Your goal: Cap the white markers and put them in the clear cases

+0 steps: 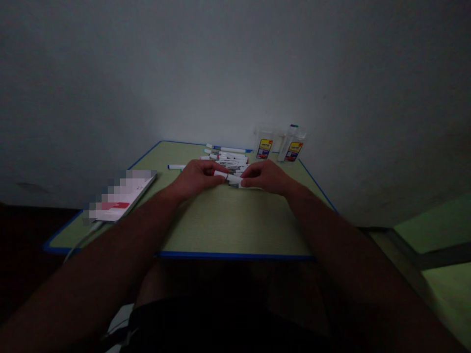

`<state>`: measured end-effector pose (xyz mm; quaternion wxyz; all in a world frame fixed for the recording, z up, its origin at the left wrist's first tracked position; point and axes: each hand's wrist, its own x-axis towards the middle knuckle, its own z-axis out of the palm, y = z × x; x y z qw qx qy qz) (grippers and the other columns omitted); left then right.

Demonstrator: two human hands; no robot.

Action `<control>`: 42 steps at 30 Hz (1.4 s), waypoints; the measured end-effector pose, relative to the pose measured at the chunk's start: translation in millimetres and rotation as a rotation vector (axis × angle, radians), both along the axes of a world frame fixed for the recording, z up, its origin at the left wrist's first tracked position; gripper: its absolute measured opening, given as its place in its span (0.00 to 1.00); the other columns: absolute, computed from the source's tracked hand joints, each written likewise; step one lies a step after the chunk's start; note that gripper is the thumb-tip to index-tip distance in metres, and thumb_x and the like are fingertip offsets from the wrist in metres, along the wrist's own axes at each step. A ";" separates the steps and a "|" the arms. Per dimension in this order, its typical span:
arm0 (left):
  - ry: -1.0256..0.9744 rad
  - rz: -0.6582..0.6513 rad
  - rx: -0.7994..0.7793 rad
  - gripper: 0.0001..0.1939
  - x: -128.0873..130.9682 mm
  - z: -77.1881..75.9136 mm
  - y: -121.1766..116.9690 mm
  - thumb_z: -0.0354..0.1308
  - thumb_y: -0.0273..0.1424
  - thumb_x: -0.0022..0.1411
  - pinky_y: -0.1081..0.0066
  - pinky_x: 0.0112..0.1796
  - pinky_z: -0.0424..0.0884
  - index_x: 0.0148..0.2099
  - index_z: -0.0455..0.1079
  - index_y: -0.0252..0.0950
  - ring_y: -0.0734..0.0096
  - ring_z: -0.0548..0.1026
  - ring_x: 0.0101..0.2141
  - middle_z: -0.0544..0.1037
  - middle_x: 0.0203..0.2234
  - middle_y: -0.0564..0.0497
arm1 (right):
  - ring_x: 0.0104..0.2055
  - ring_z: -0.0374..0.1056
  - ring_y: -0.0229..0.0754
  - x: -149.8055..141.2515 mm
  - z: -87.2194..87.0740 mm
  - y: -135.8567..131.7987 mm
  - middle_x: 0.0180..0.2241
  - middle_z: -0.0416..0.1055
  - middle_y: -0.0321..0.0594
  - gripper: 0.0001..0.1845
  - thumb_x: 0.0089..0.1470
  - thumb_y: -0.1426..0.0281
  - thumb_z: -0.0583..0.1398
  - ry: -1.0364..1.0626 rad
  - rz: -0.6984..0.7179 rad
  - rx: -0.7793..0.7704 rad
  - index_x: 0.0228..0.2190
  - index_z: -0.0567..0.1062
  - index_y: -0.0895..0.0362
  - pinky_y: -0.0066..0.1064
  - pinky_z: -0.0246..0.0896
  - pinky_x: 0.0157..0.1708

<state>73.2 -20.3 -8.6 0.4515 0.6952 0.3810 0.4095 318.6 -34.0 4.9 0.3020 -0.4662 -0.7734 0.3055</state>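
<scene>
Between my two hands is a white marker [233, 179] with a red end and a dark band near its middle. My left hand [196, 177] pinches its red-ended part. The fingers of my right hand [263, 175] are closed on the opposite end. Whether the marker's two parts are joined or slightly apart at the band, I cannot tell. Just behind the hands lies a pile of white markers [231, 158] with differently coloured ends, partly hidden by my fingers. A blue-ended marker [176, 167] lies left of the pile, close to my left hand.
Two clear plastic cases [264, 142] with yellow and blue labels stand at the back right; the right-hand case [285, 149] has markers in it. A flat white object [125, 196], partly blurred out, lies at the left with a cable [83, 240]. Blue edging [235, 255] borders the table; a wall [221, 73] rises behind.
</scene>
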 end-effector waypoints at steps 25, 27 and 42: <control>-0.400 0.212 -0.071 0.12 -9.3 3.8 11.1 0.70 0.29 0.47 0.65 0.34 0.76 0.37 0.77 0.35 0.70 0.76 0.27 0.82 0.29 0.49 | 0.25 0.67 0.34 4.5 -4.7 11.2 0.28 0.77 0.37 0.22 0.44 0.60 0.72 0.535 -0.161 0.064 0.40 0.79 0.58 0.26 0.62 0.21; -0.393 0.195 -0.078 0.13 -9.4 2.1 11.7 0.71 0.29 0.47 0.65 0.33 0.76 0.37 0.77 0.35 0.70 0.76 0.27 0.82 0.29 0.49 | 0.25 0.67 0.34 3.3 -5.5 11.1 0.27 0.76 0.36 0.22 0.42 0.63 0.72 0.541 -0.138 0.084 0.40 0.79 0.59 0.26 0.62 0.21; -0.367 0.177 -0.095 0.17 -9.0 0.3 11.6 0.71 0.28 0.44 0.65 0.34 0.74 0.39 0.76 0.35 0.70 0.75 0.27 0.80 0.28 0.50 | 0.25 0.66 0.34 3.3 -7.6 13.3 0.27 0.74 0.34 0.21 0.42 0.62 0.71 0.472 -0.143 0.122 0.40 0.80 0.57 0.28 0.63 0.23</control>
